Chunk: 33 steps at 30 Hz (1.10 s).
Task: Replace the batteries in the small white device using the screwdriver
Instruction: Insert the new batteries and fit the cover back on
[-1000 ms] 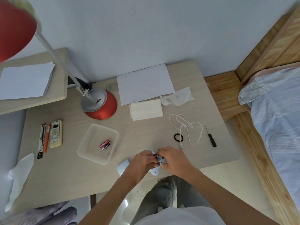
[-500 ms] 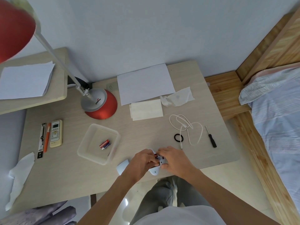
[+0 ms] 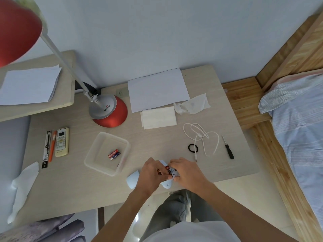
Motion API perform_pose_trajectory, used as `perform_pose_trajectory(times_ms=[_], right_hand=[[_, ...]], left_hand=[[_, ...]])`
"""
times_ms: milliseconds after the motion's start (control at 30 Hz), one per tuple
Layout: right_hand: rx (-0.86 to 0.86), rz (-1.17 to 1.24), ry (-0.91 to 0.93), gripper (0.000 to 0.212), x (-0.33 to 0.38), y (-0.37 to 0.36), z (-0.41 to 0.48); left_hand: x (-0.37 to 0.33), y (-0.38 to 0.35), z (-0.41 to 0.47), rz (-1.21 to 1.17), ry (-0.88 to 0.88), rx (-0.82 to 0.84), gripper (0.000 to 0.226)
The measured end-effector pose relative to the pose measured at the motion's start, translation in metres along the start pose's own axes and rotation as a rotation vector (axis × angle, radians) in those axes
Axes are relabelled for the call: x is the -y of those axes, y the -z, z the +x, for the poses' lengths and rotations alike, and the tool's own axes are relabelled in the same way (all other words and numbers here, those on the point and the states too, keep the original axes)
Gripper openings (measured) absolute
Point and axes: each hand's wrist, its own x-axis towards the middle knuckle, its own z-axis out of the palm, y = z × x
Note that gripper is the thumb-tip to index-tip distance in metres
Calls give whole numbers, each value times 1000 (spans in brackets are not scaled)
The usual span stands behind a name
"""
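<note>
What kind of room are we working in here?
Most likely a bedroom: a wooden bed with blue bedding stands beside the small desk, which carries a red lamp.

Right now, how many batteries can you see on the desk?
At least 3: two in the clear plastic container, lying side by side, and at least one in the white device held between both hands. The fingers may hide more.

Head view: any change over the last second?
Nothing visibly changed. Both hands, left and right, stay on the small white device at the desk's near edge, batteries showing between the fingers. The screwdriver lies untouched to the right, and the spare batteries are still in the clear container.
</note>
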Motion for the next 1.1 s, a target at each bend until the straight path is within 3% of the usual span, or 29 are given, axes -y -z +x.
perform_pose_trajectory(times_ms=[167,267,400,800,967,1100], right_hand=[[-2,3,-16,42,0,2,-1],[14,-12,-20,41,-1,3,-1],[16,-8,-8,38,0,1,0],[13,-9,10,38,-1,2,0],[1,6,24,42,-3,2,-1],[8,1,26,43,-2,3,-1]], left_hand=[[0,-11,-2,4,68,-128,69],[1,-12,1,-152,213,-17,91],[9,-15,1,-252,293,103,82],[12,-12,-5,-287,291,70,75],[13,9,-19,-206,266,-80,73],[46,38,-48,100,167,-170,80]])
